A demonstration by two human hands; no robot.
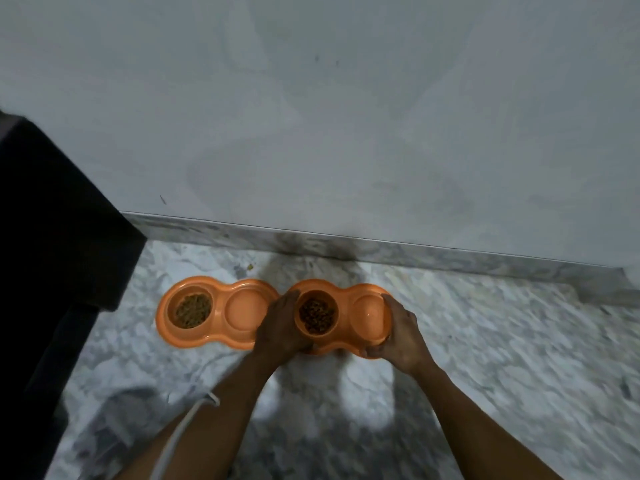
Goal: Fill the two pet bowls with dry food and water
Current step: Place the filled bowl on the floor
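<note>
Two orange double pet feeders lie side by side on the marble floor near the wall. The left feeder (218, 336) has dry food (192, 310) in its left cup, and its right cup (246, 309) looks bare. I hold the right feeder (341, 347) by both ends: my left hand (281, 330) grips its left end, my right hand (401, 336) its right end. Dark kibble (317, 316) fills its left cup. Its right cup (367, 312) shows a faint sheen; I cannot tell whether it holds water.
A grey wall (346, 116) with a marble skirting (398, 252) runs just behind the feeders. A dark piece of furniture (52, 254) stands at the left. A grey cord (187, 424) hangs near my left forearm. A crumb (249, 267) lies by the skirting.
</note>
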